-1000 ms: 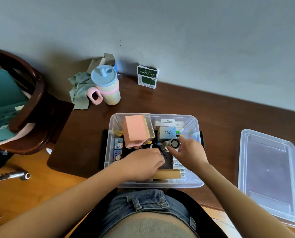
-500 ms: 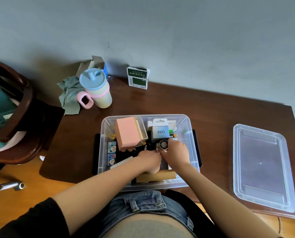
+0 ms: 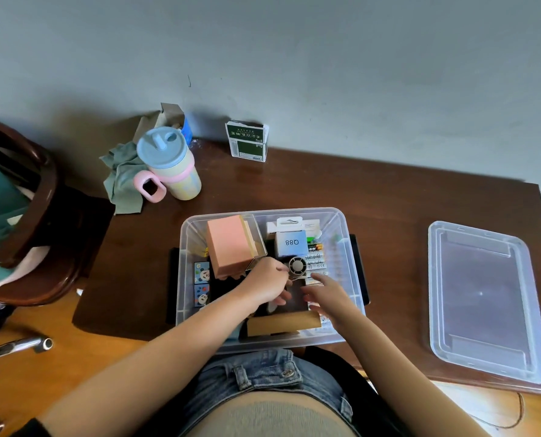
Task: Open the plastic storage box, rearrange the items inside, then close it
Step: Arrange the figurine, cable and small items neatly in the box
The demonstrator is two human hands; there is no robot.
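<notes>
Two hands in open storage box (image 3: 341,234), rearranging: left hand (image 3: 267,283) pinches small fan (image 3: 297,266), right hand (image 3: 327,294) released; next, reseat fan.

A pastel tumbler (image 3: 174,167) with a blue lid and a pink handle stands at the upper left of the dark wooden desk (image 3: 389,203), touching a crumpled grey-green cloth (image 3: 122,181) to its left, with an opened cardboard carton (image 3: 171,119) just behind it against the grey wall (image 3: 294,58). A green and white packet (image 3: 247,141) stands upright against the wall near the top centre of the desk. At the far left edge of the frame sits a dark wooden chair (image 3: 47,197) with teal items on its seat, and a chrome tube (image 3: 17,346) lies over the orange floor at lower left.
</notes>
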